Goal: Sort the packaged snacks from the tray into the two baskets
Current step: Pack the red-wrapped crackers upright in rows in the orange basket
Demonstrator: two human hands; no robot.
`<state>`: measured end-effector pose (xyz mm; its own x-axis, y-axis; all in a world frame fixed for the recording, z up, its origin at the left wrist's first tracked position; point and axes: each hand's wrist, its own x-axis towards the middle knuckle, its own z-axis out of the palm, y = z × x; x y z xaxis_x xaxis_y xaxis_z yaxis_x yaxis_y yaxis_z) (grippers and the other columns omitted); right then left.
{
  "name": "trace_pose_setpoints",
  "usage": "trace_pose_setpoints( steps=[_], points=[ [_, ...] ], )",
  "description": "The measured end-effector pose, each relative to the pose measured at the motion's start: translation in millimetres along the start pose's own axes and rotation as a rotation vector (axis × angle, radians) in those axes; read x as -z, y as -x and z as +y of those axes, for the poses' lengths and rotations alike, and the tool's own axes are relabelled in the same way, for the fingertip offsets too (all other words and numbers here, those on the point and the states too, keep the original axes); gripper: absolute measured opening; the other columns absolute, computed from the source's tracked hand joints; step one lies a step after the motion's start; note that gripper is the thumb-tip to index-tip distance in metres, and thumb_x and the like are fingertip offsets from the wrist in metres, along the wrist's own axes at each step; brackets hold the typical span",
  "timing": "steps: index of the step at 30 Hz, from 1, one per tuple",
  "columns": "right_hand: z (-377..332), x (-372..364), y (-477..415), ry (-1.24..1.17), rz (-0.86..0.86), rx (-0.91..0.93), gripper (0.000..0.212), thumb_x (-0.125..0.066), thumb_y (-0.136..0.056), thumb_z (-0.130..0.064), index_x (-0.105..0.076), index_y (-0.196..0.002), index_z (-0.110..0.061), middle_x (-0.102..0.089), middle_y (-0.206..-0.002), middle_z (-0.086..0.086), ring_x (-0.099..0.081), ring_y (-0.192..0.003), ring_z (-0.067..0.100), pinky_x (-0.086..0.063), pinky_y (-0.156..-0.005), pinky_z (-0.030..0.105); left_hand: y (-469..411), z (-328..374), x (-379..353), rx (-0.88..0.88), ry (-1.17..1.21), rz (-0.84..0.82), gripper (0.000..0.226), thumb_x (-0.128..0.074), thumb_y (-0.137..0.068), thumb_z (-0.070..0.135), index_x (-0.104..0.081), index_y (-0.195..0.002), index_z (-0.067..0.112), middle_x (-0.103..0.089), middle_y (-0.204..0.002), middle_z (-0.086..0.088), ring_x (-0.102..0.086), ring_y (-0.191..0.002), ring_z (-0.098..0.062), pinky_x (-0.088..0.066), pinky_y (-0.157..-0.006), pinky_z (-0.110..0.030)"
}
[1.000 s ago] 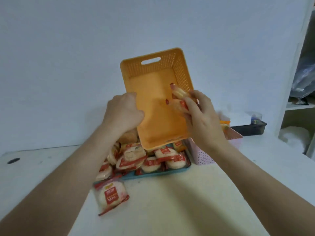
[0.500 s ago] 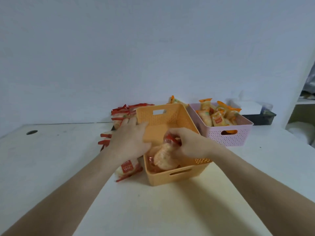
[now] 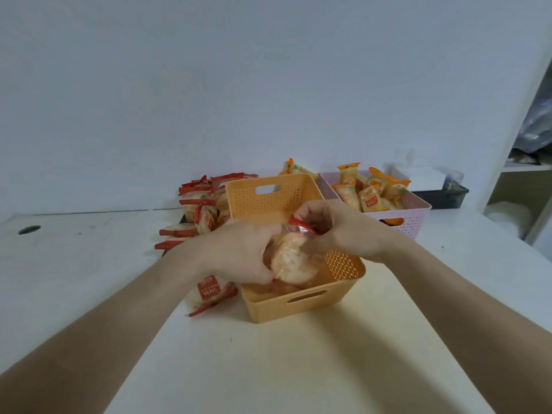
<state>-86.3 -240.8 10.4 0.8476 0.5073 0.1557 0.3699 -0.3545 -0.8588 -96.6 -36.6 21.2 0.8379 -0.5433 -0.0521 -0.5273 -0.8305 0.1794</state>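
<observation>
The white table runs back to a plain pale wall, and a small dark round hole sits near its far left corner. Toward the far edge, left of middle, lies a heap of red-edged snack packets; what they rest on is mostly hidden. One more red-labelled packet lies flat on the table, touching the left wall of the orange basket, which stands at the table's middle. Above that basket's near half, the left hand curls round a clear packet holding a pale round cake, while the right hand pinches the packet's red end. More pale packets show dimly in the basket under it. Just right of it, nearer the far edge, stands a pink basket filled with orange-edged packets. Behind it is a dark bin, and white shelving rises past the table's right edge.
</observation>
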Motion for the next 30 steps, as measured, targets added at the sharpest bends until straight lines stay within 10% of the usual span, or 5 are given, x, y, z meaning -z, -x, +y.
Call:
trace_pose_setpoints(
  steps=[3, 12, 17, 25, 30],
  points=[
    [3.0, 4.8, 0.1, -0.050, 0.047, 0.005, 0.029, -0.066, -0.076, 0.015, -0.065, -0.094, -0.007, -0.068, -0.091, 0.012, -0.065, -0.082, 0.022, -0.052, -0.069, 0.034, -0.8, 1.1, -2.4, -0.009, 0.027, 0.122, 0.045, -0.081, -0.071, 0.039, -0.049, -0.102, 0.044, -0.061, -0.089, 0.015, -0.057, -0.083, -0.007, -0.047, -0.068, -0.027],
    [-1.3, 24.2, 15.9, 0.220, 0.294, 0.013, 0.027, -0.070, -0.078, 0.005, -0.064, -0.097, -0.013, -0.069, -0.095, 0.008, -0.065, -0.092, 0.021, -0.057, -0.081, 0.039, 10.7, -15.5, 15.4, -0.107, 0.199, 0.405, 0.048, -0.057, -0.094, 0.021, -0.048, -0.127, 0.055, -0.042, -0.094, 0.014, -0.045, -0.084, -0.002, -0.037, -0.072, -0.018],
    [-1.7, 12.6, 17.8, 0.455, 0.312, 0.075, 0.020, -0.071, -0.083, -0.014, -0.067, -0.101, -0.019, -0.070, -0.093, -0.002, -0.065, -0.091, 0.018, -0.055, -0.077, 0.033, 18.5, 6.7, 34.2, -0.104, 0.158, 0.507, 0.073, -0.076, -0.080, 0.027, -0.035, -0.137, 0.046, -0.057, -0.101, 0.010, -0.061, -0.087, -0.008, -0.054, -0.078, -0.026],
    [9.1, -6.2, 19.3, 0.558, 0.309, 0.085, 0.016, -0.064, -0.077, -0.015, -0.059, -0.091, -0.021, -0.064, -0.082, -0.004, -0.057, -0.078, 0.017, -0.048, -0.068, 0.037, 3.9, 18.0, 16.0, -0.156, -0.332, 0.259, 0.025, -0.060, -0.089, 0.042, -0.061, -0.110, 0.029, -0.064, -0.088, 0.009, -0.061, -0.088, -0.014, -0.040, -0.066, -0.026],
    [13.8, -22.4, 30.1, 0.675, 0.275, 0.099, 0.018, -0.051, -0.067, -0.027, -0.051, -0.084, -0.022, -0.057, -0.068, -0.009, -0.054, -0.071, 0.019, -0.033, -0.069, 0.032, -2.6, 9.7, -11.3, -0.130, -0.291, 0.171, 0.038, -0.057, -0.090, 0.048, -0.057, -0.124, 0.031, -0.067, -0.100, 0.002, -0.061, -0.094, -0.017, -0.050, -0.078, -0.032]
  ],
)
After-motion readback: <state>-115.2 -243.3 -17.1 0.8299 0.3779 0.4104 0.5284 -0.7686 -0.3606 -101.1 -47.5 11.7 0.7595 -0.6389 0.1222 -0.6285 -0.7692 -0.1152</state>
